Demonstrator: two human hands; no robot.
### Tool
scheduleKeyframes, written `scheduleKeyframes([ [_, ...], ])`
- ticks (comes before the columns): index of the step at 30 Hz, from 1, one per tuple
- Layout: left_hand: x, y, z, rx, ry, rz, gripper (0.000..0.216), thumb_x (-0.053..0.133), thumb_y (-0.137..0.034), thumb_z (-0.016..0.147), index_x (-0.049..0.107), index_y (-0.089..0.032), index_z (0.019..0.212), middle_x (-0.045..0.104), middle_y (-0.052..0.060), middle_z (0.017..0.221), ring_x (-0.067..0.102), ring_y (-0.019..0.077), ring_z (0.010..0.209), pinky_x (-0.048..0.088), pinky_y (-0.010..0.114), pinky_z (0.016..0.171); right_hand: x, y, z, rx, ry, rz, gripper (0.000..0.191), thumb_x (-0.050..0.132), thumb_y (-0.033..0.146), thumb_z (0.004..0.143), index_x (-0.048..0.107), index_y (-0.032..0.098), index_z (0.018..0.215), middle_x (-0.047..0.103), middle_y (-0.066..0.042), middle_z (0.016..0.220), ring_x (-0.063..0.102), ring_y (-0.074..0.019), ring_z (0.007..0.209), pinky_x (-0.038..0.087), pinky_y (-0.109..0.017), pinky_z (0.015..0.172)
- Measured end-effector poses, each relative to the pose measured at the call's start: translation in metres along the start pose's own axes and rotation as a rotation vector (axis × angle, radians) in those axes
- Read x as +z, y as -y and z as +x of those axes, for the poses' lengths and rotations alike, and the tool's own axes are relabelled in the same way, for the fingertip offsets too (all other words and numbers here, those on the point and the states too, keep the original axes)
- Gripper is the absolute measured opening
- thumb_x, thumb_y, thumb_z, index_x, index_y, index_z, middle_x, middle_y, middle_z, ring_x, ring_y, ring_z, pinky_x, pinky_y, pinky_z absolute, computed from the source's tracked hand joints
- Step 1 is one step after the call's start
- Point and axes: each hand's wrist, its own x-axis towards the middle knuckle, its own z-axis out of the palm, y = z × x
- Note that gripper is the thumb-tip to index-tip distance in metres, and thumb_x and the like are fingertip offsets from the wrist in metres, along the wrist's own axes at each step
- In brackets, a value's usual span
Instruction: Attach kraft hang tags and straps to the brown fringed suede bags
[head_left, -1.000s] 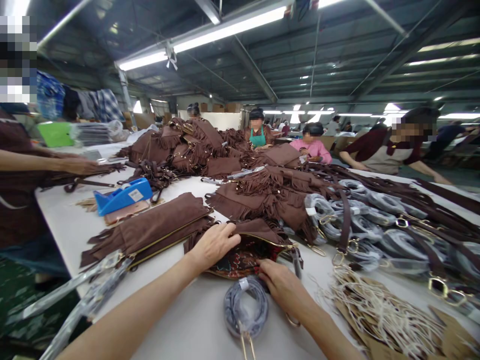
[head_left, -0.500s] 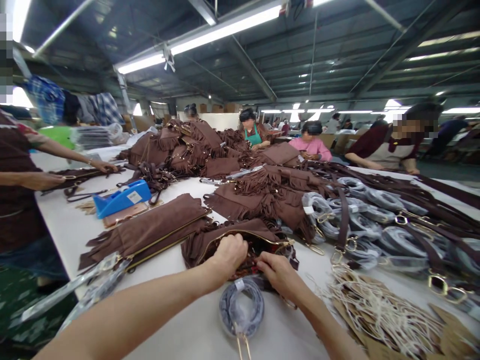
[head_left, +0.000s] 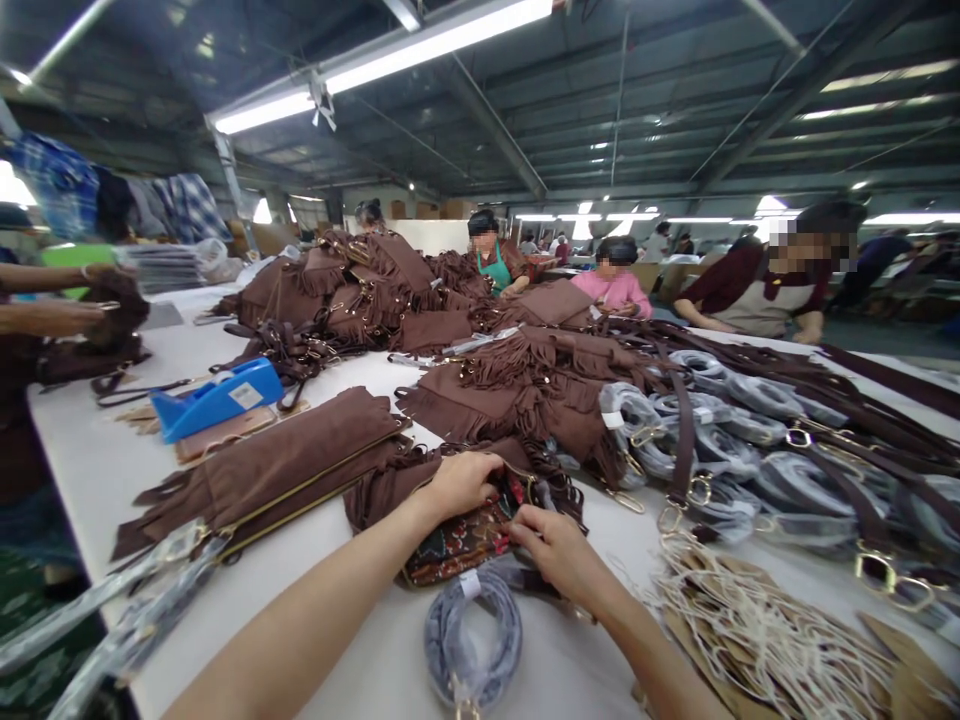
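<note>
A brown fringed bag [head_left: 375,490] lies on the table in front of me with its zip opening towards me. Its patterned lining [head_left: 465,540] shows below the opening. My left hand [head_left: 469,482] reaches over the top of the bag, fingers curled at the opening and gripping the lining. To its right, my right hand [head_left: 551,540] pinches the lining's edge between thumb and fingers, near a small red patch. What lies under the fingertips is partly hidden. Just below the bag sits a coiled strap [head_left: 436,640] in clear plastic, with a gold clasp.
Left of the bag lies another zipped brown bag [head_left: 300,450], behind it a blue tape dispenser [head_left: 217,400]. Plastic-wrapped straps [head_left: 727,450] and string tags [head_left: 765,620] cover the right. Brown bags [head_left: 322,290] are heaped at the back. Co-workers sit and stand around the table.
The patterned lining now shows outside the bag's opening, where the hands were sunk into it before. The view has shifted slightly right. The co-worker at left has lifted a dark item.
</note>
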Motion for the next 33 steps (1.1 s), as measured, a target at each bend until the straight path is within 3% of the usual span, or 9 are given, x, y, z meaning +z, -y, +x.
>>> scheduleKeyframes([
  [4, -0.013, 0.005, -0.01, -0.017, 0.037, 0.02, 0.012, 0.06, -0.016, 0.077, 0.063, -0.021, 0.088, 0.066, -0.001, 0.083, 0.061, 0.0159, 0.077, 0.046, 0.023, 0.07, 0.0, -0.002, -0.001, -0.003, -0.008, 0.023, 0.029, 0.044, 0.033, 0.089, 0.053, 0.021, 0.065, 0.057, 0.002, 0.063, 0.052, -0.0148, 0.064, 0.036, -0.024, 0.057],
  [8, -0.031, 0.008, -0.033, -0.078, 0.005, 0.113, 0.012, 0.055, -0.013, 0.079, 0.059, -0.019, 0.089, 0.064, 0.004, 0.093, 0.059, 0.0194, 0.089, 0.047, 0.028, 0.079, 0.001, -0.005, -0.001, 0.006, -0.008, 0.066, 0.029, 0.044, 0.035, 0.088, 0.053, 0.021, 0.065, 0.054, 0.002, 0.061, 0.049, -0.0143, 0.061, 0.035, -0.023, 0.054],
  [12, -0.04, 0.001, -0.048, -0.066, 0.025, 0.194, 0.011, 0.054, -0.013, 0.08, 0.059, -0.019, 0.087, 0.061, 0.005, 0.093, 0.059, 0.021, 0.086, 0.048, 0.031, 0.078, 0.004, -0.009, 0.001, 0.053, 0.009, 0.14, 0.029, 0.046, 0.039, 0.087, 0.051, 0.021, 0.065, 0.049, 0.004, 0.057, 0.043, -0.012, 0.051, 0.033, -0.022, 0.047],
  [18, -0.032, -0.028, -0.032, 0.067, -0.022, 0.275, 0.011, 0.055, -0.016, 0.083, 0.056, -0.019, 0.094, 0.055, 0.008, 0.106, 0.051, 0.0245, 0.101, 0.046, 0.035, 0.087, 0.006, -0.011, 0.001, 0.129, 0.029, 0.216, 0.027, 0.046, 0.042, 0.084, 0.047, 0.022, 0.065, 0.041, 0.007, 0.053, 0.04, -0.0105, 0.044, 0.032, -0.021, 0.041],
  [23, -0.017, -0.045, -0.009, 0.097, -0.035, 0.294, 0.027, 0.061, -0.018, 0.08, 0.051, -0.013, 0.105, 0.05, 0.015, 0.114, 0.046, 0.031, 0.107, 0.043, 0.044, 0.091, 0.001, -0.012, 0.0, 0.091, 0.027, 0.153, 0.027, 0.045, 0.039, 0.085, 0.049, 0.022, 0.065, 0.047, 0.005, 0.057, 0.043, -0.0115, 0.047, 0.033, -0.023, 0.045],
  [26, -0.021, -0.035, -0.009, 0.149, 0.05, 0.27, 0.03, 0.064, -0.017, 0.077, 0.053, -0.015, 0.105, 0.052, 0.013, 0.114, 0.049, 0.0263, 0.104, 0.044, 0.037, 0.091, -0.001, -0.014, -0.002, 0.067, 0.024, 0.124, 0.028, 0.045, 0.039, 0.087, 0.049, 0.022, 0.065, 0.047, 0.005, 0.055, 0.042, -0.0119, 0.048, 0.032, -0.023, 0.046],
  [29, -0.039, -0.011, -0.032, 0.181, 0.137, 0.246, 0.042, 0.068, -0.015, 0.071, 0.055, -0.019, 0.111, 0.049, 0.01, 0.123, 0.048, 0.0244, 0.109, 0.042, 0.035, 0.096, -0.002, -0.015, -0.002, 0.057, 0.015, 0.12, 0.029, 0.046, 0.039, 0.087, 0.051, 0.023, 0.064, 0.047, 0.005, 0.052, 0.042, -0.0128, 0.048, 0.031, -0.023, 0.047],
  [33, -0.064, 0.016, -0.08, -0.059, 0.288, 0.122, 0.081, 0.072, -0.016, 0.061, 0.041, -0.025, 0.135, 0.045, 0.01, 0.126, 0.049, 0.0282, 0.112, 0.043, 0.04, 0.096, 0.0, -0.019, 0.001, -0.012, -0.024, 0.083, 0.03, 0.047, 0.037, 0.085, 0.051, 0.022, 0.06, 0.054, 0.002, 0.057, 0.05, -0.0155, 0.057, 0.035, -0.025, 0.053],
])
